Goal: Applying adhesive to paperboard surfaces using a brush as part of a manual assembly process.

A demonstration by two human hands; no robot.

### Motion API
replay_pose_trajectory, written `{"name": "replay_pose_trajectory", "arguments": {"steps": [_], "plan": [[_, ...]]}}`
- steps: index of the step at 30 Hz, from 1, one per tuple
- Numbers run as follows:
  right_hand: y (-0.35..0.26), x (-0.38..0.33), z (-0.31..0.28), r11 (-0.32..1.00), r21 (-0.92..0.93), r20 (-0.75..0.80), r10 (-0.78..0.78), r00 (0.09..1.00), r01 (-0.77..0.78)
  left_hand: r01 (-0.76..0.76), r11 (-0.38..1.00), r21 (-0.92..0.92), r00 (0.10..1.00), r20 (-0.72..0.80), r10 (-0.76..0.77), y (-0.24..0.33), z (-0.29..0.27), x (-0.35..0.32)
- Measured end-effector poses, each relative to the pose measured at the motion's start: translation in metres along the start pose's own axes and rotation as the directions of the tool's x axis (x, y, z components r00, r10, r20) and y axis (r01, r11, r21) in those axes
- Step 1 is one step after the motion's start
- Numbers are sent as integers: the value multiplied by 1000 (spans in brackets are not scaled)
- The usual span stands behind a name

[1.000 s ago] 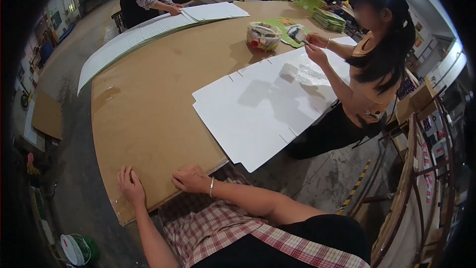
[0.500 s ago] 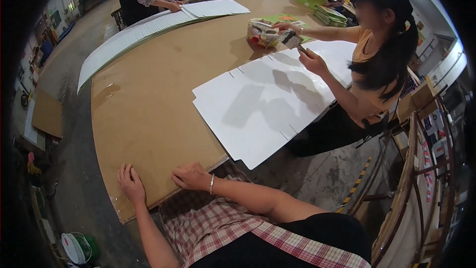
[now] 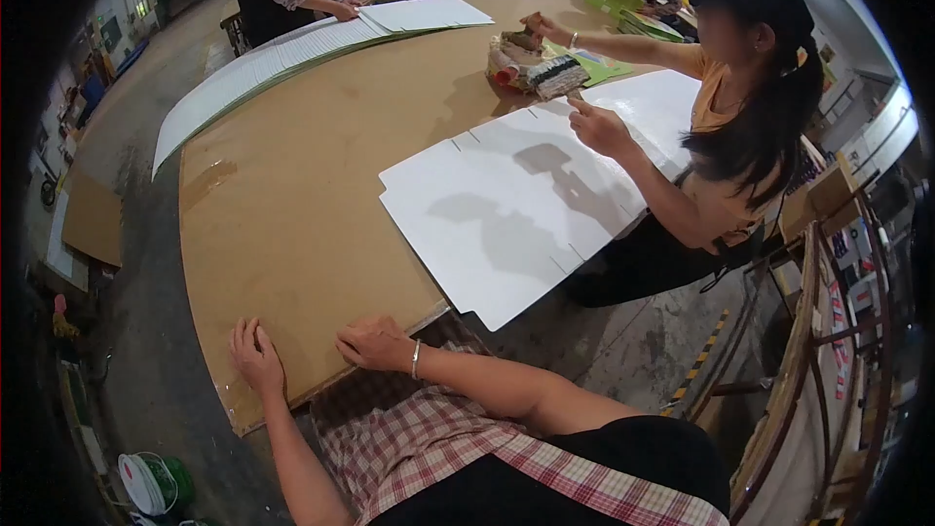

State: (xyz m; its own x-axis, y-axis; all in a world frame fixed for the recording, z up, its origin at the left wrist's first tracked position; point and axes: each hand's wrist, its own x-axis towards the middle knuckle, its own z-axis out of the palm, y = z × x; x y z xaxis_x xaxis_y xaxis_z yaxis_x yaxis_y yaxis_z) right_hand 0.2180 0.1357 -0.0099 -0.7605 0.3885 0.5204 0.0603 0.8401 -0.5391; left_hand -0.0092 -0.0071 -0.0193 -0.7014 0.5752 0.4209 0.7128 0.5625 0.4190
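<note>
My left hand (image 3: 257, 358) lies flat on the brown tabletop (image 3: 282, 224) near its close left corner, fingers stretched out and holding nothing. Beside it, my right hand (image 3: 375, 343) rests at the near edge with its fingers curled in, and I see nothing in them. A large white die-cut sheet (image 3: 477, 224) with slits along its edges lies to the right of my hands, apart from them. Over that sheet a co-worker in a cap holds a wide brush (image 3: 558, 78) against a messy container (image 3: 506, 60); the co-worker's other hand is at the container's far side.
A long fanned stack of white sheets (image 3: 263, 63) runs along the table's far left edge, where another person's hands touch it. Green sheets (image 3: 648, 27) are piled at the far right. A white and green bucket (image 3: 156, 483) stands on the floor at lower left.
The co-worker's brush has moved left and down to the container, and their other hand has risen a little. My two hands have stayed in place.
</note>
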Motion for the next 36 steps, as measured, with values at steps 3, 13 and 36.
{"name": "replay_pose_trajectory", "arguments": {"steps": [3,13,36], "plan": [[1,1,1,1000,-11,-6,-24,1000,24,-7,1000,-4,1000,-4,7,1,-1,0],[-3,2,-5,1000,12,20,-13,1000,12,-36,999,5,999,-30,37,0,0,0],[0,2,-3,1000,2,19,-9,1000,9,-12,1000,4,1000,-9,12,4,-4,1]]}}
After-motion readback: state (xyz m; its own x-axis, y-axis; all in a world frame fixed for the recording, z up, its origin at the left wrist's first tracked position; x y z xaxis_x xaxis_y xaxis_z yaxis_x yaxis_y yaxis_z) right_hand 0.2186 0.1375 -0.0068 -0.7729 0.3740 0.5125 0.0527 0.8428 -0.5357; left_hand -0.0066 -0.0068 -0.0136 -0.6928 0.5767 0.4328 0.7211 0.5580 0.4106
